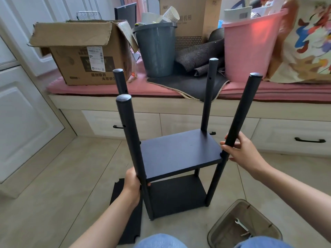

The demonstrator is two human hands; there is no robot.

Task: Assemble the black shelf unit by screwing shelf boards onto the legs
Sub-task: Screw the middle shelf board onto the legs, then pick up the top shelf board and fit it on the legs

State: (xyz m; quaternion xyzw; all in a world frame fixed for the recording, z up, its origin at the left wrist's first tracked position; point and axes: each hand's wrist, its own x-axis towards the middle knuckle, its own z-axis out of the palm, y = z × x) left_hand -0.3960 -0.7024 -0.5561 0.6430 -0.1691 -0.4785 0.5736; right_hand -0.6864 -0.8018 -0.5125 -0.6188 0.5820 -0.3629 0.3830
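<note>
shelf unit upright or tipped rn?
Upright. The shelf unit stands on the floor, four legs pointing up, two boards level. The left hand and right hand each grip a near leg.

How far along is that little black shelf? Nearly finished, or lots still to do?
About two thirds, I'd guess. Done: the bottom board and middle board already sit between the four legs. In hand: the left hand grips the near-left leg and the right hand holds the near-right leg. Left: a spare board lies on the floor, likely the top shelf; a wrench waits in the tray.
</note>
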